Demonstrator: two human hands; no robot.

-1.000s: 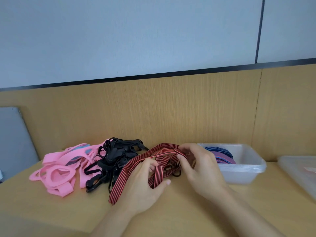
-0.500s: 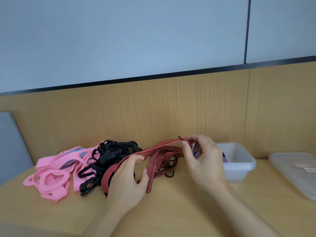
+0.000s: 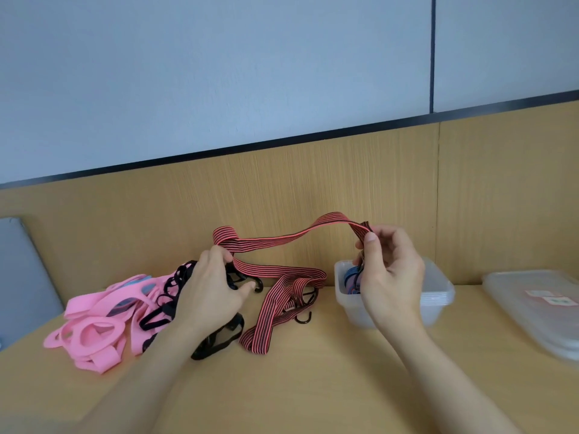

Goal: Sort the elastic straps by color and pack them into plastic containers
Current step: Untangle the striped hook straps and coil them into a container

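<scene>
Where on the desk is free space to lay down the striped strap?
Bare desk lies nearer you than the striped strap and the clear container, plus a narrow patch between it and the lids. The left is crowded: pink straps, black straps.

The striped strap [image 3: 275, 242] runs in thin lengthwise lines of coral red and black, and its hooks [image 3: 303, 322] are black. The pink straps [image 3: 94, 327] are plain candy pink with bits of blue among them, and the black straps [image 3: 205, 352] beside them are solid black. The container [image 3: 438, 297] is clear, slightly frosted plastic and holds blue and purple straps [image 3: 351, 277]. The lids [image 3: 529, 317] are clear too, with small pale labels [image 3: 537, 292] tinted red and green. The counter [image 3: 313, 386] is light wood grain.
</scene>
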